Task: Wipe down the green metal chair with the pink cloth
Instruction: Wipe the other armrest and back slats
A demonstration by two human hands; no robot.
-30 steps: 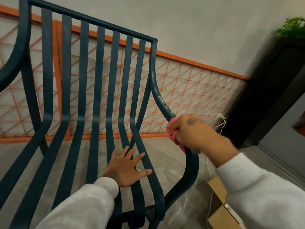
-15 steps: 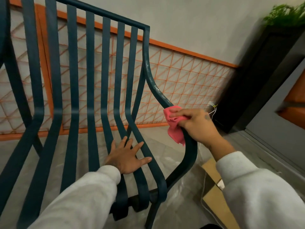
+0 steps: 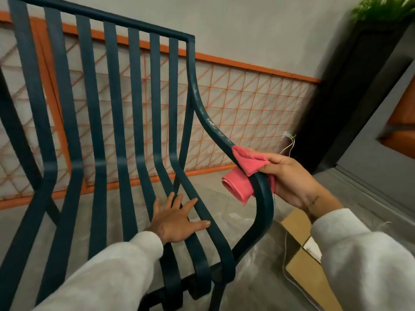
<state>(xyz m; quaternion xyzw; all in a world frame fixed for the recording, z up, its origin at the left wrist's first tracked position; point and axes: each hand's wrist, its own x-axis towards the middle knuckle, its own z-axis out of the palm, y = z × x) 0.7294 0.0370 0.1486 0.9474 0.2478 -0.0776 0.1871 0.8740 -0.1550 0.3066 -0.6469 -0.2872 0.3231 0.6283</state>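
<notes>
The green metal chair (image 3: 132, 122) fills the left and middle of the head view, its slats curving from back to seat. My right hand (image 3: 292, 180) grips the pink cloth (image 3: 240, 182), which is wrapped around the chair's right armrest where it bends downward. Pale smears show on the armrest above the cloth. My left hand (image 3: 177, 218) lies flat, fingers spread, on the seat slats near the right side.
An orange lattice panel (image 3: 247, 104) runs along the wall behind the chair. A cardboard box (image 3: 303, 265) and a white cable (image 3: 289, 279) lie on the floor to the right. A dark planter (image 3: 350, 90) with greenery and a grey door stand at far right.
My right hand turned from on top of the armrest to its outer side, with the cloth now wrapped around the rail. The left hand stayed flat on the seat slats.
</notes>
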